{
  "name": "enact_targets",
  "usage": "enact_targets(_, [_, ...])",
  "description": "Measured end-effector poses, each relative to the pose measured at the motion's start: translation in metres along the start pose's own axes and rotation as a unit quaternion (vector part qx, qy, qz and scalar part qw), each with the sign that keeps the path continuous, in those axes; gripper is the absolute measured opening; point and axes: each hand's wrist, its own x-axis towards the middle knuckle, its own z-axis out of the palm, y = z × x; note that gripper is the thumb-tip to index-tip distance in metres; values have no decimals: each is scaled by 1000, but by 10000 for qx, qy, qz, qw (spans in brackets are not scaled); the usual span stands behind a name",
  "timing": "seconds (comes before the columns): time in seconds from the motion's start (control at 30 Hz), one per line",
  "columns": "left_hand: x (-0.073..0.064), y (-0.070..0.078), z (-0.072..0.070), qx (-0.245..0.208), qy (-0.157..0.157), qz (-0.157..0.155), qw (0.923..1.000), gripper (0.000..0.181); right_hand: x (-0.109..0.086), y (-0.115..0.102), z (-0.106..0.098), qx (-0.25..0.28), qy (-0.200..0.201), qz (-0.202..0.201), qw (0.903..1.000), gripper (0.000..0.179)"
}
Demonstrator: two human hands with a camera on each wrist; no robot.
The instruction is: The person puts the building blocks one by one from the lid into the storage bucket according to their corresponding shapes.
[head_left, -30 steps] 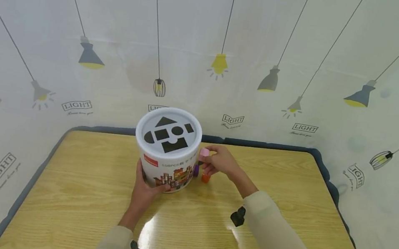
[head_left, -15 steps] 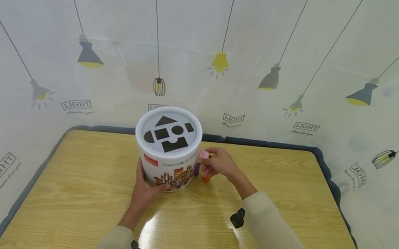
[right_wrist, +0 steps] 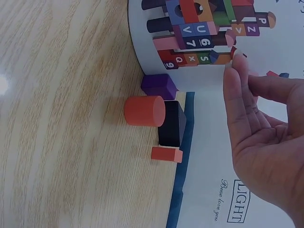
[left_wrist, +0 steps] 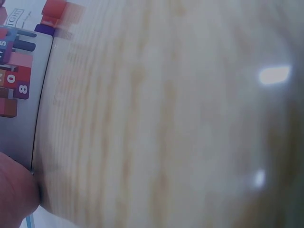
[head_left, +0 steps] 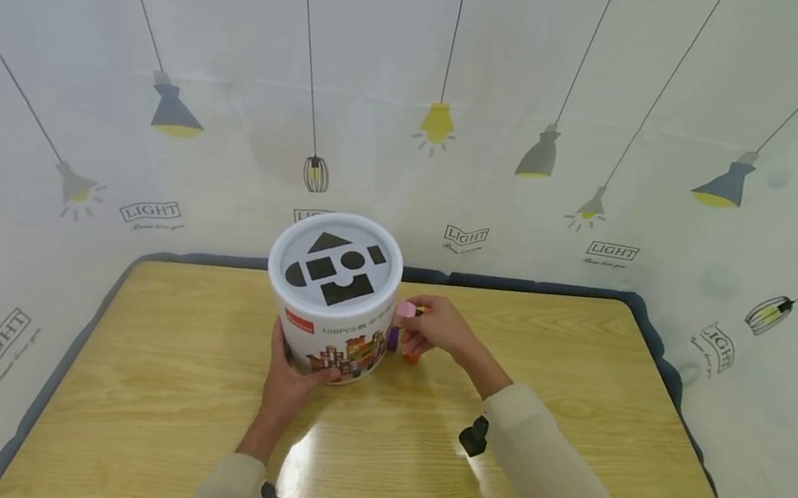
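Observation:
A white bucket (head_left: 287,293) with shape holes cut in its lid (head_left: 310,292) stands at the back middle of the table. My left hand (head_left: 290,386) grips its lower left side, thumb across the front; in the left wrist view the thumb (left_wrist: 16,194) lies against the wall. Beside the bucket's right side, my right hand (head_left: 438,323) pinches a pink block (head_left: 406,310). Fingers mostly hide that block in the right wrist view. Below this hand are a purple block (right_wrist: 159,86), an orange cylinder (right_wrist: 145,111), a black triangular block (right_wrist: 172,123) and a small orange-red block (right_wrist: 166,154).
The wooden table (head_left: 194,424) runs to a dark blue edge (head_left: 515,286) at the back. White cloth walls (head_left: 529,64) printed with lamps rise behind and at both sides. Dark camera mounts (head_left: 474,436) sit at the sleeves.
My right hand has dipped very slightly, and the pink block in its fingers has tilted a little. The bucket and my left hand hold their place.

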Motion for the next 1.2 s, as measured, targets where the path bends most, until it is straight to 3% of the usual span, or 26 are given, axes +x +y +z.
enact_targets(0.07, [2, -9, 0, -17, 41, 82, 10000, 124, 1, 2, 1, 14, 36, -36, 10000, 48])
enact_targets(0.53, [1, -8, 0, -7, 16, 120, 9999, 123, -1, 2, 3, 34, 68, 57, 10000, 42])
enact_targets(1.03, [1, -9, -1, 95, 59, -47, 9999, 124, 2, 8, 5, 60, -11, 75, 10000, 38])
enact_targets(1.2, [2, -9, -1, 31, 56, 72, 10000, 124, 3, 10, 5, 45, -47, 51, 10000, 39])
